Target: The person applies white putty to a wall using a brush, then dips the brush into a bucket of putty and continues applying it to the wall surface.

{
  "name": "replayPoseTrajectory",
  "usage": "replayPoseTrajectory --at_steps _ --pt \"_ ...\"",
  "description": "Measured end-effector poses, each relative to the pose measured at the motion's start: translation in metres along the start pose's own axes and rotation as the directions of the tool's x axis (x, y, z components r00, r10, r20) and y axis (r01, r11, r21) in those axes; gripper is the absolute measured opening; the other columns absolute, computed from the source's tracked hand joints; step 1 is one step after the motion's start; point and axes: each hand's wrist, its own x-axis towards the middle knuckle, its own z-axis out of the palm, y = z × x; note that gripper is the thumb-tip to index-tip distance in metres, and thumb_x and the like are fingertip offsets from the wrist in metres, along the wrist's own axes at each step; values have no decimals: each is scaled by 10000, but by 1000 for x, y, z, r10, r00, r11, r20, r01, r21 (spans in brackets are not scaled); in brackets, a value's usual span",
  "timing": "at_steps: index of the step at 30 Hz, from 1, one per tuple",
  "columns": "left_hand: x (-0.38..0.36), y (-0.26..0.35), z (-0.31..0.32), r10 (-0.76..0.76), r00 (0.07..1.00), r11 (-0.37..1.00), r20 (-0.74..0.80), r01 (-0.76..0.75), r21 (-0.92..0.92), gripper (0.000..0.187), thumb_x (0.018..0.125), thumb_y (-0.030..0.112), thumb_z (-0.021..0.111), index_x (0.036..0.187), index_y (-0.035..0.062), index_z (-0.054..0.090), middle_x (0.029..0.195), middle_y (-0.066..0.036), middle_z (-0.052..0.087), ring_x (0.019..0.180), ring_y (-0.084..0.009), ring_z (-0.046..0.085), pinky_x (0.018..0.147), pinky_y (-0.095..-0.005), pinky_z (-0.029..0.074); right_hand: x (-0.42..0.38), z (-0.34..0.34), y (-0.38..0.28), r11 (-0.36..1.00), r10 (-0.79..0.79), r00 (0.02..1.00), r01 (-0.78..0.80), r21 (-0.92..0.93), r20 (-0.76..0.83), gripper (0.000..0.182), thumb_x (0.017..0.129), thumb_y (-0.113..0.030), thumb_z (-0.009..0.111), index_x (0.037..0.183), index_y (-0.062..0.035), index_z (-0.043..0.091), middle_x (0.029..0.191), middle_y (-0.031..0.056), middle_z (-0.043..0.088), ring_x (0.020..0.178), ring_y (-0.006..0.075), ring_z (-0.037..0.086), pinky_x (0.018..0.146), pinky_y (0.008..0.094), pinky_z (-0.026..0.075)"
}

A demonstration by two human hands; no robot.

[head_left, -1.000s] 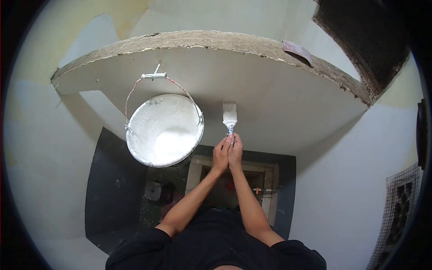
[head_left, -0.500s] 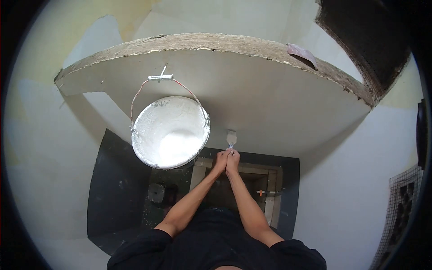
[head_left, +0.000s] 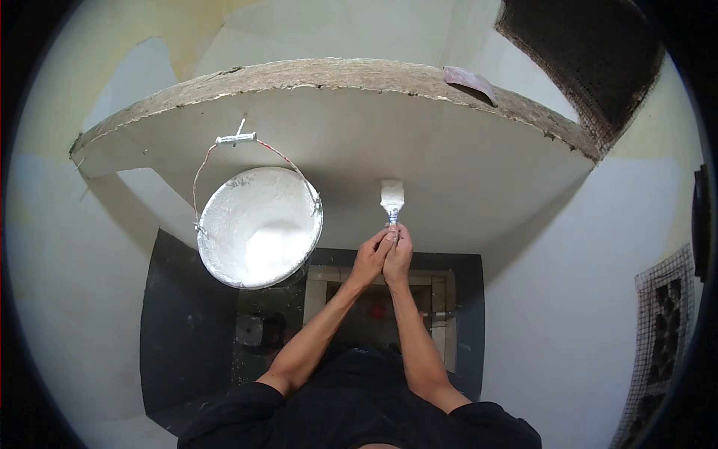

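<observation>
A paintbrush (head_left: pixel 392 196) with white-coated bristles points up against the pale wall (head_left: pixel 449 172) in front of me. Both my left hand (head_left: pixel 371 256) and my right hand (head_left: pixel 399 254) are closed around its handle, pressed close together, so most of the handle is hidden. To the left of the brush, a white-stained bucket (head_left: pixel 239 202) hangs by its wire handle from a nail in the wall. White paint (head_left: pixel 277 251) lies in the bottom of the bucket.
A rough ledge (head_left: pixel 314 75) tops the wall, with a curved purplish piece (head_left: pixel 470 82) lying on it. Dark paint covers the lower wall (head_left: pixel 183 329). At the right are a mesh-covered vent (head_left: pixel 664 322) and a dark meshed opening (head_left: pixel 587 60).
My hands and the paintbrush have moved up the wall, and more of the brush shows. The view has shifted, so the bucket and ledge sit further left.
</observation>
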Motion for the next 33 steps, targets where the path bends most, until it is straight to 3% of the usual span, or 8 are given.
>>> replayPoseTrajectory --at_steps 4,12,15,18,21,24,27,33 --pt "-3 -15 5 -55 998 998 -17 56 32 485 1021 412 519 1217 -12 650 904 -99 706 893 -120 616 798 -292 489 0 -5 15 1000 -21 1000 21 18 13 292 1045 -246 509 1073 29 604 799 -12 528 740 88 475 650 268 417" --pt "-4 -119 -13 -393 914 874 -99 405 270 559 961 514 523 1074 2 717 910 -178 727 875 -291 692 812 -369 497 -21 2 150 934 351 936 -348 86 -21 271 1018 -187 522 1023 58 636 803 99 632 761 166 560 700 358 467" --pt "-3 -119 -14 -542 832 778 -117 549 304 480 971 441 568 986 -14 719 838 -49 672 795 -124 582 737 -307 478 -23 -5 164 879 474 880 -472 60 -16 276 1026 -190 522 988 55 645 811 63 630 762 129 559 677 323 468" --pt "5 -135 -9 -520 852 830 -70 523 193 460 969 422 586 981 -15 728 844 -29 676 796 -106 582 725 -284 475 -11 -10 163 917 399 917 -398 19 -2 277 1025 -181 517 996 63 646 803 93 647 753 154 567 688 347 474" --pt "14 -79 4 -326 945 935 0 322 151 519 968 477 569 1039 -15 718 786 -94 686 786 -126 593 740 -312 489 8 -15 109 969 244 970 -244 46 -9 283 1026 -184 515 1008 69 638 789 103 641 747 166 562 695 355 473" --pt "14 -25 18 -161 983 985 83 155 76 407 1027 346 547 1088 -26 700 920 7 663 859 -73 557 773 -249 468 16 -26 40 991 108 994 -109 75 26 288 1032 -202 514 1014 63 626 775 76 607 744 143 541 681 327 463" --pt "2 28 35 -17 1000 995 18 15 96 426 1023 368 542 1097 -37 651 804 -100 661 767 -103 546 714 -299 471 15 -36 -9 994 -24 1000 22 104 19 286 1033 -217 523 1031 55 611 767 49 577 747 114 522 670 295 451" --pt "-23 162 19 -37 973 952 228 -36 305 460 1033 366 508 1122 -73 611 772 -227 620 680 -244 584 673 -356 473 1 -43 -96 977 -91 989 67 202 115 273 1016 -209 561 1083 53 605 780 28 583 738 90 509 661 276 455"
